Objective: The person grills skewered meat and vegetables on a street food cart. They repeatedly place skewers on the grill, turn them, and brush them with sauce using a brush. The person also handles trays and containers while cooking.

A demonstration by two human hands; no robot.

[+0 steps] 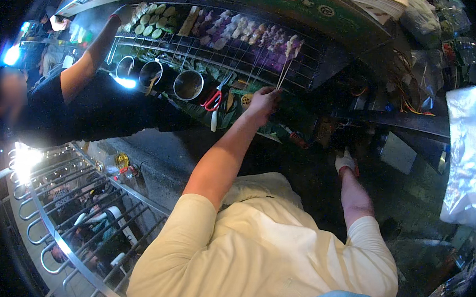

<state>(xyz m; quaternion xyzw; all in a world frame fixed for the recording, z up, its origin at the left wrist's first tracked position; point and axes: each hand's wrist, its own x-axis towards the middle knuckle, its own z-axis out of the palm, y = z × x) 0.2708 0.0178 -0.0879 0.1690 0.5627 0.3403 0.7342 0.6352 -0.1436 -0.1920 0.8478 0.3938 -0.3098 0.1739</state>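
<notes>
My left hand (264, 102) grips the lower ends of thin bamboo skewers (283, 73), whose meat tops (293, 47) lie at the right end of a charcoal grill's wire grate (307, 67). More meat skewers (246, 30) lie in a row over the purple-glowing grill. My right hand (345, 160) wears a whitish glove and hangs low over a dark area to the right; its fingers are lost in shadow. Near my left hand are red-handled scissors (213, 100) and a round container with a holed yellowish lid (247, 101).
A co-worker's arm (91, 61) reaches to round slices (156, 19) at the grill's far end. Metal pots (188, 85) stand along its near side. A metal railing (62, 243) runs at left. Plastic bags (468, 157) hang at right, and wires (405, 83) lie beyond.
</notes>
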